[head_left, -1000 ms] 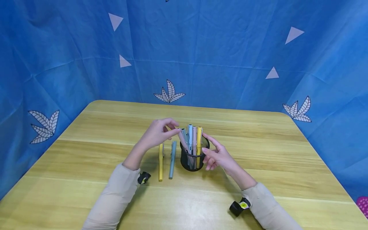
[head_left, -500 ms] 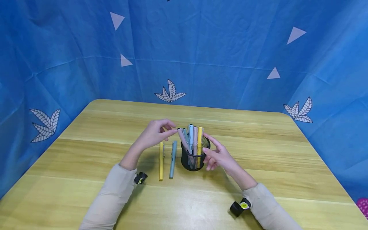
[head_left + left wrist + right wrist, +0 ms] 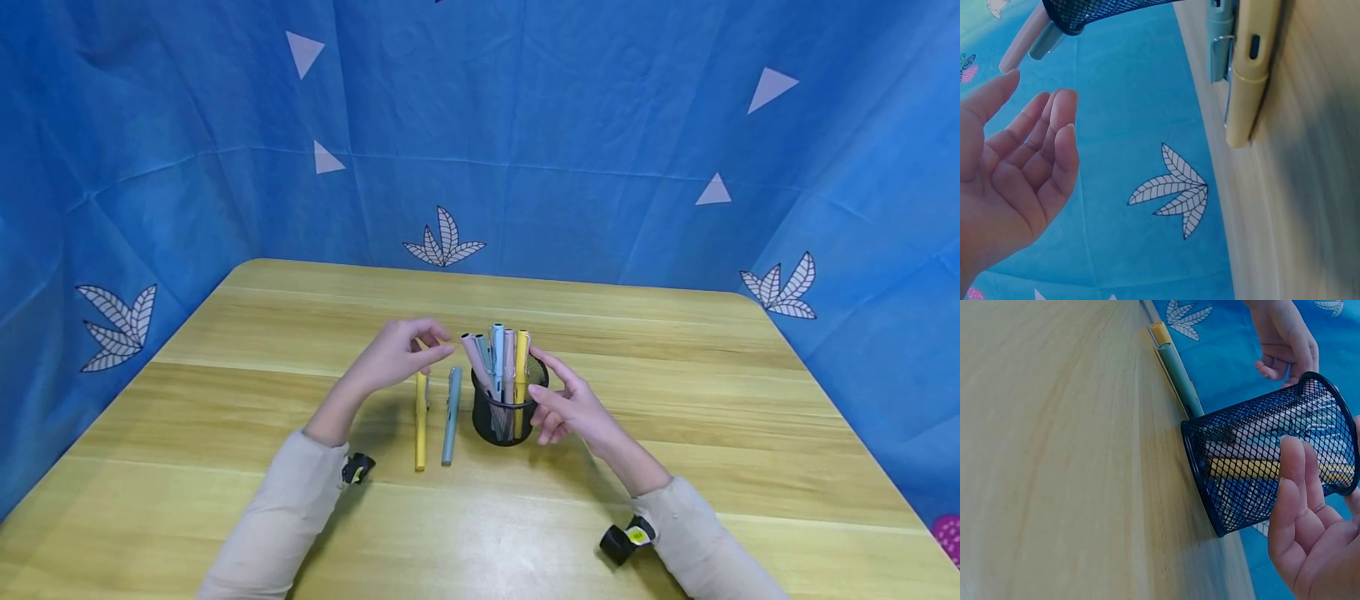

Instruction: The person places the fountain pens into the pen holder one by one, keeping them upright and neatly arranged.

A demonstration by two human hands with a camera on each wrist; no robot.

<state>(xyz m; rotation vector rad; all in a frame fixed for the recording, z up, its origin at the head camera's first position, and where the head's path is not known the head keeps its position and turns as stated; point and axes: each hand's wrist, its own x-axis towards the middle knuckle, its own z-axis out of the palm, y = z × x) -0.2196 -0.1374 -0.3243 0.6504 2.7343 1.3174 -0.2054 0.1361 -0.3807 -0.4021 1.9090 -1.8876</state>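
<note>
A black mesh pen holder stands upright on the table with several pens in it, among them a light blue pen and a yellow pen. One pinkish-lilac pen leans left over the rim. Just left of it, my left hand hovers with relaxed fingers and holds nothing; its thumb is close to the lilac pen's end in the left wrist view. My right hand holds the holder's right side, thumb and index finger at the rim. Its other fingers bend beside the mesh.
Left of the holder, a second yellow pen and a blue-grey pen lie side by side on the wooden table. A blue patterned cloth hangs behind the table's far edge. Both wrists wear small black cameras.
My left hand has let go of the lilac pen and drawn back to the left. That pen now leans in the holder. The right hand has stayed at the rim.
</note>
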